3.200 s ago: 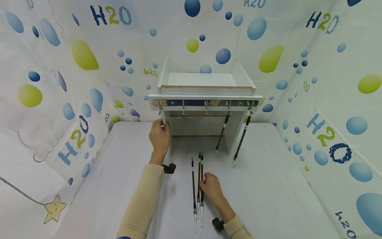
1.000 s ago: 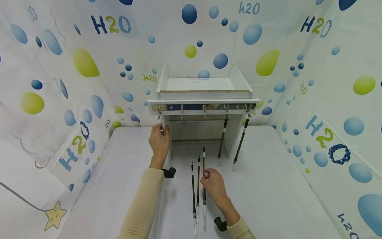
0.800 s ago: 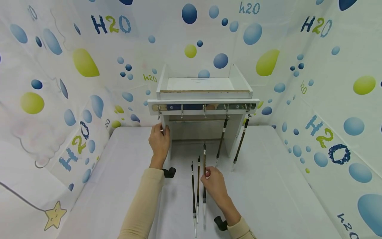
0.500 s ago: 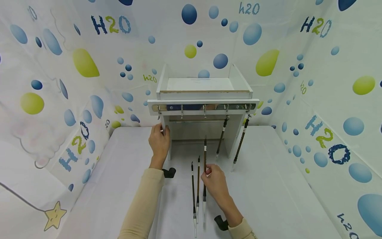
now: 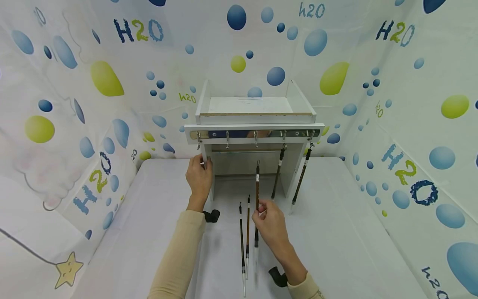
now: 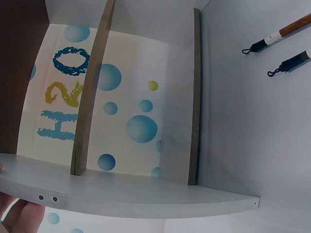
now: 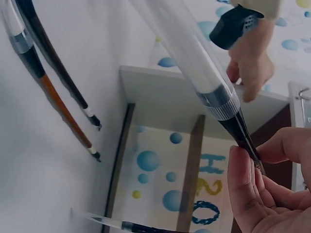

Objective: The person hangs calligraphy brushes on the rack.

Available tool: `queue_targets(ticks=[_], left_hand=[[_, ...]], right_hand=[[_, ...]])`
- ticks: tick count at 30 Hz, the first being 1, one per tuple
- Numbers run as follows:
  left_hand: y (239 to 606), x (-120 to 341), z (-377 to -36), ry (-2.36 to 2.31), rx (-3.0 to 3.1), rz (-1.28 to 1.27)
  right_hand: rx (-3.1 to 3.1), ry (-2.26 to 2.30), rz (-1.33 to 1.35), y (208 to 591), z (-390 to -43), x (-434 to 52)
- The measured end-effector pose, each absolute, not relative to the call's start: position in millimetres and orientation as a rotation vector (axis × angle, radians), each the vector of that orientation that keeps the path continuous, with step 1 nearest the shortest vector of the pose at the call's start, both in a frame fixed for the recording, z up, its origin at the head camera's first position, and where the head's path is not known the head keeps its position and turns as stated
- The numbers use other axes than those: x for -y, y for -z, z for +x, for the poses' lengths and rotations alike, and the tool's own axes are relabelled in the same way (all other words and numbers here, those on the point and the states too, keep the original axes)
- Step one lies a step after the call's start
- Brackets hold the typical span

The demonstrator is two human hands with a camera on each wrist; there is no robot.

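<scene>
My right hand (image 5: 271, 222) pinches a calligraphy brush (image 5: 257, 187) between thumb and fingers, loop end pointing toward the hook rail. In the right wrist view the clear cap (image 7: 184, 53) over its bristles comes toward the camera. My left hand (image 5: 199, 176) grips the left side panel of a white wooden shelf (image 5: 257, 118); only some of its fingers show in the left wrist view. Two more brushes, a dark one (image 5: 242, 236) and a brown one (image 5: 248, 232), lie side by side on the table, left of my right hand.
Along the shelf front runs a shiny hook rail (image 5: 239, 134) with several metal hooks. Two capped brushes, one inner (image 5: 278, 174) and one outer (image 5: 301, 176), hang from its right-hand hooks. Patterned sheeting (image 5: 112, 124) surrounds the white table (image 5: 336, 232).
My right hand has drawn one brush away from the other two and moved it up and forward, so its loop is nearer the hooks. My left hand keeps its hold on the shelf.
</scene>
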State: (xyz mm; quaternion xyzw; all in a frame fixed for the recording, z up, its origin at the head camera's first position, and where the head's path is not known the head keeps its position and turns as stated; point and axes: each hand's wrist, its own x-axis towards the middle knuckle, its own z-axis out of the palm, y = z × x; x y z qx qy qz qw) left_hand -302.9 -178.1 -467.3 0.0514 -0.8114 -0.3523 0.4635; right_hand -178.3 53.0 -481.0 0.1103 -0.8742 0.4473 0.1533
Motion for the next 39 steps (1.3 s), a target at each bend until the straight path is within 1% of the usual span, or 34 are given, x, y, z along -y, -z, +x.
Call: queue_targets(ticks=[17,39], left_hand=[[465.7,178.7,-302.9,0.874,2.000,0.122],[467.4,179.9,-303.2,0.872,2.012,0.124]], right_hand=[[2.387,-1.287,0.378,465.2,-175.7,-52.8],[2.301,-1.237,0.472,452.9,-187.2,-50.8]])
